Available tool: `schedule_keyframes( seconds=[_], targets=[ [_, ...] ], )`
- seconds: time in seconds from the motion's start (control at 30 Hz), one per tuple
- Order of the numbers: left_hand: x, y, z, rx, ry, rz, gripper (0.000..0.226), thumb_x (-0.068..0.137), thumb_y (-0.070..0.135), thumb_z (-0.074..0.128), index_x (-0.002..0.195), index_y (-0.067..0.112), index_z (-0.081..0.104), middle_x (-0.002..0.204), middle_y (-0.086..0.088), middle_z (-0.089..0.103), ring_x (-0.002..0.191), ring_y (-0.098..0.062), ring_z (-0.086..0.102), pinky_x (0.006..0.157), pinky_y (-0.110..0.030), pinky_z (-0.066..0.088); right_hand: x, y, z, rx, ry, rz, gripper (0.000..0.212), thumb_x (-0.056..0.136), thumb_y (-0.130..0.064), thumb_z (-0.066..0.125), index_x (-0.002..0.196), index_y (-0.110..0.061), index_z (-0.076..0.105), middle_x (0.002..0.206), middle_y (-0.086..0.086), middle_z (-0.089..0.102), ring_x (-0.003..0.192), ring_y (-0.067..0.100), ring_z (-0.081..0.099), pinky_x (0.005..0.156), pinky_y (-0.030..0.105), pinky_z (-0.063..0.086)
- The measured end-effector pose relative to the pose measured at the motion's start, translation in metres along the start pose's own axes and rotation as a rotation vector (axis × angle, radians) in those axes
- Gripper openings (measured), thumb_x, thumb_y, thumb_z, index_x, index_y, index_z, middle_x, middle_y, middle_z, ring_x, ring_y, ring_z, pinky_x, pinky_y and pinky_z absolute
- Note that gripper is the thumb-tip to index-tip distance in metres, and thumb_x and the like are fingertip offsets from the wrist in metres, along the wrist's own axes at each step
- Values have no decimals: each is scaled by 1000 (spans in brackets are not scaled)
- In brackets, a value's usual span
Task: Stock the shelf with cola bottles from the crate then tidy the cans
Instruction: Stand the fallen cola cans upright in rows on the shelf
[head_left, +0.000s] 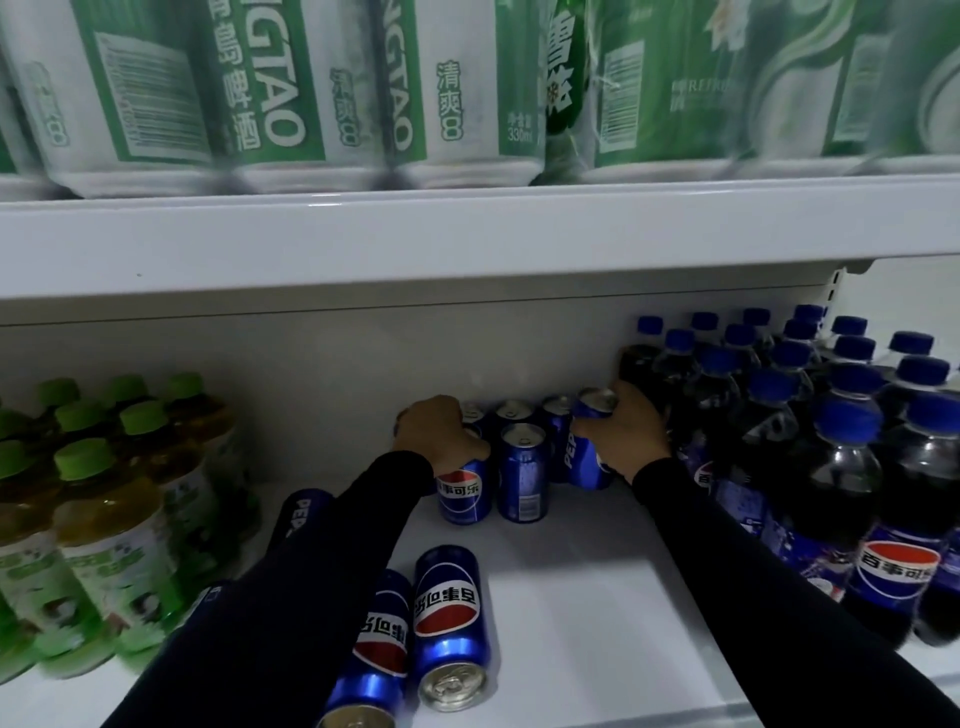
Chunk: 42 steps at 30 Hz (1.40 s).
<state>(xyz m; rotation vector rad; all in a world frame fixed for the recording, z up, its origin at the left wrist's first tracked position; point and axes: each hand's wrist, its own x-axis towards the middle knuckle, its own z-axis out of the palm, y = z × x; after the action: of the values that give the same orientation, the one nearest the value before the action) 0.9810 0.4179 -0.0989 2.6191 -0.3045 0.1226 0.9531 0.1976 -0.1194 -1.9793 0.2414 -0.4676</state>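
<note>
Your left grip (441, 431) is clamped over an upright cola can (464, 493), your right grip (626, 431) around a tilted can (592, 447) — just beside the cola bottles (831, 467). Nudge wrongly and neighbours topple; loose cans (449, 623) lying nearer you could roll off the shelf (597, 597).

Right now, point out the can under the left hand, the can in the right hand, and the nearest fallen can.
Can under left hand (464, 493), head view, logo face.
Can in right hand (589, 462), head view, blue side.
Nearest fallen can (448, 623), head view, label.
</note>
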Motion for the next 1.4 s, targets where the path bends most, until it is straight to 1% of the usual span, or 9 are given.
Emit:
schedule_keyframes(
  seconds=[0.07,0.23,0.37,0.47,0.6,0.67,0.83,1.2,1.4],
  targets=[
    [0,0,7,-6,17,8,34,72,34,76,83,8,58,86,-8,64,82,-23,62,63,-27,46,-2,9,3,-17,8,31,36,75,-3,75,103,1,54,102,13,62,90,24,58,74,31,48],
    [0,-4,23,-114,80,19,33,72,27,77,61,13,49,62,1,53,60,-13,51,45,-21,33,-5,21,12,-26,-29,67,40,76,-1,74,110,1,54,104,12,59,89,21,52,60,24,37],
    [2,-12,31,-215,79,53,32,73,32,77,92,7,67,88,-4,69,79,-16,64,58,-21,44,-7,25,22,-55,-26,43,37,73,-3,75,105,-5,56,109,12,62,95,22,57,76,28,42],
    [0,-15,36,-262,87,54,38,76,29,75,108,9,64,101,-6,69,89,-19,64,71,-28,52,-11,22,23,-81,-49,-46,29,75,2,72,90,-17,55,100,6,62,93,19,57,77,26,41],
    [-7,-20,36,-337,44,46,65,75,22,78,134,12,52,123,-4,64,108,-19,61,87,-31,53,-14,25,17,-54,-82,-75,35,74,0,76,93,-18,53,97,-2,60,89,14,58,76,24,43],
    [-11,-23,36,-320,19,23,66,74,19,77,134,12,49,125,-4,62,108,-16,58,82,-25,47,-14,33,17,-28,-93,-41,45,69,-2,81,103,-14,54,102,-2,61,92,14,59,76,23,44],
    [-16,-26,40,-230,0,-56,52,79,27,74,122,12,49,120,-7,62,104,-22,58,75,-25,41,-12,63,27,-49,-69,3,81,58,-7,89,128,-8,48,128,9,60,118,27,57,103,47,44],
    [-18,-24,41,-254,-11,-72,53,79,28,74,122,11,48,121,-9,62,105,-24,59,78,-28,45,-15,58,29,-43,-117,19,72,65,-8,86,127,-12,49,122,6,62,111,24,59,96,35,44],
    [-26,-31,14,-103,-13,-13,43,86,31,68,123,14,55,119,1,62,104,-19,58,82,-25,41,-13,41,26,9,-18,-72,38,87,-22,65,121,-13,52,122,5,55,110,24,54,93,35,44]
  ],
)
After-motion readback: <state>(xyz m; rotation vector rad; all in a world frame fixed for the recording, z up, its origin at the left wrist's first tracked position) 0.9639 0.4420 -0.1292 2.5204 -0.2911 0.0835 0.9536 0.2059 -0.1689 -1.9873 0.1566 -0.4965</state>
